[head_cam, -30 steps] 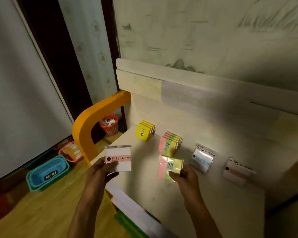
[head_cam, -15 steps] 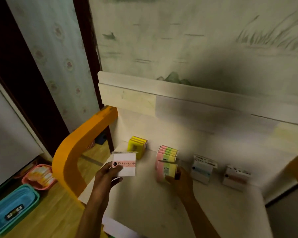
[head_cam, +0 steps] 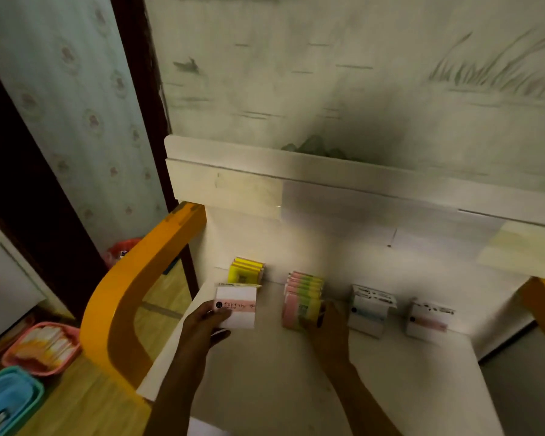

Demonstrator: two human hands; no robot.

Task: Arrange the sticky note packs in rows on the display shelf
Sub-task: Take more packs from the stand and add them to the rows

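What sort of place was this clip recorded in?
Probably a room in a home, set up like a small stationery display. A white display shelf with an orange side frame holds rows of sticky note packs. It stands against patterned wallpaper, and plastic baskets sit on a wooden floor.

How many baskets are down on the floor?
3 can be seen: a blue basket at the bottom left corner, a pink basket just behind it, and a red basket farther back, partly hidden by the orange shelf frame. More may be hidden.
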